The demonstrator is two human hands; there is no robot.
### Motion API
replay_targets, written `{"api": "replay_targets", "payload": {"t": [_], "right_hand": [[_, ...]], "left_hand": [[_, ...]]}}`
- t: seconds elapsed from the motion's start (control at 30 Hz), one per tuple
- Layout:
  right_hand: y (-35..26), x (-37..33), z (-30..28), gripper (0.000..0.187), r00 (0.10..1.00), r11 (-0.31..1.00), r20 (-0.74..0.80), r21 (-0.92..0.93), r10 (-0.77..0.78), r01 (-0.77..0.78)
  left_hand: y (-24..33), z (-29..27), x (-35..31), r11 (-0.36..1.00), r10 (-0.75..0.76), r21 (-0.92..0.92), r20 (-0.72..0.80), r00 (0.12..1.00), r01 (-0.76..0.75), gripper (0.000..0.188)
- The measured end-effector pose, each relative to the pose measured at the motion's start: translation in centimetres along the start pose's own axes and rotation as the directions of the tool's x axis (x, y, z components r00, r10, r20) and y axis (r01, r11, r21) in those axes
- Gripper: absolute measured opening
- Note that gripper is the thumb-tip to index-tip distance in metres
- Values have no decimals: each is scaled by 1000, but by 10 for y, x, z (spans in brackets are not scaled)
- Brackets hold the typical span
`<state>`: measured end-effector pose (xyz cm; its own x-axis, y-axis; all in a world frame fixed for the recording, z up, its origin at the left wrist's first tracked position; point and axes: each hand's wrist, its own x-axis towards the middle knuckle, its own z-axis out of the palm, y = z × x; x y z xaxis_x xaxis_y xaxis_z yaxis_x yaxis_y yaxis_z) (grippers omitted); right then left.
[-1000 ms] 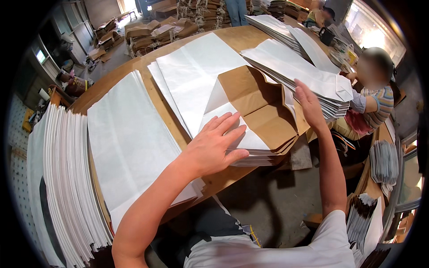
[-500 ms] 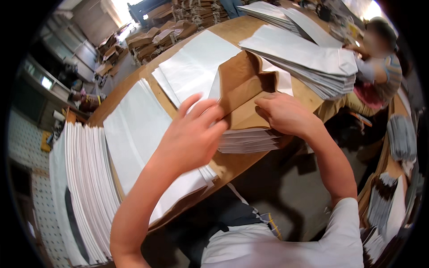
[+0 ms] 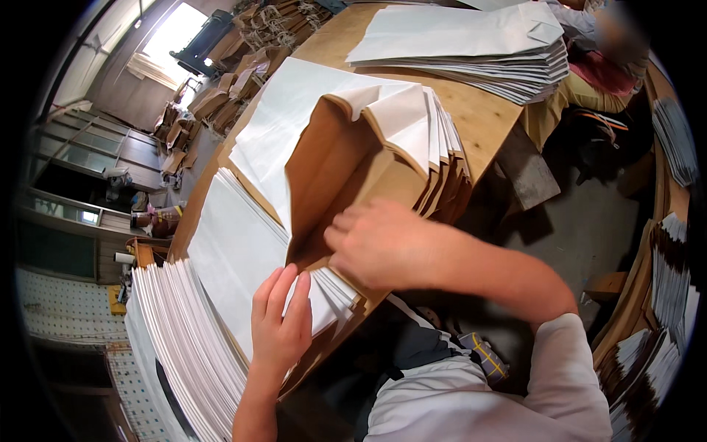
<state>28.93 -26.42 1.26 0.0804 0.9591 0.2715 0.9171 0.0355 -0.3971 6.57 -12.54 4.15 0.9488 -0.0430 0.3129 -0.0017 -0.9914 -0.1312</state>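
Note:
A paper bag (image 3: 331,177), white outside and brown inside, lies on a stack of like bags with its mouth spread toward me. My right hand (image 3: 383,243) reaches across the mouth. Its fingers are bent together at the brown near edge, and its thumb is hidden. My left hand (image 3: 282,317) is by the bag's near left corner, fingers stretched up and slightly apart, holding nothing. Beneath it lies the near end of a flat stack of white bags (image 3: 236,250).
Upright white sheets or bags (image 3: 188,346) stand packed at the left. Another bag pile (image 3: 456,44) lies at the far right of the wooden table (image 3: 490,125), beside a seated person (image 3: 589,81). Brown bundles (image 3: 243,81) stand behind. More stacks (image 3: 670,272) line the right side.
My right hand has swept left across the bag's mouth. My left hand has dropped toward me to the near left corner. The bag's mouth is spread wider, and the view has shifted.

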Motion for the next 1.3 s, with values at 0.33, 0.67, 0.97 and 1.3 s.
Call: {"api": "replay_targets", "payload": {"t": [0.33,0.67,0.97,1.3], "right_hand": [[-28,-47,37,44,938,996,-341,-83,-66,40],[-22,-59,44,48,939,999,-341,-26,-44,37],[-40,-62,15,43,801,980,-596,189,62,64],[-48,-77,23,43,897,990,-440,143,48,17]], "left_hand": [[11,17,-22,998,-33,-54,-26,999,32,50],[16,25,-30,997,-22,-76,-14,1000,21,59],[-32,72,18,746,-391,-508,189,901,430,73],[-22,93,57,862,-351,-321,182,919,393,65]]}}
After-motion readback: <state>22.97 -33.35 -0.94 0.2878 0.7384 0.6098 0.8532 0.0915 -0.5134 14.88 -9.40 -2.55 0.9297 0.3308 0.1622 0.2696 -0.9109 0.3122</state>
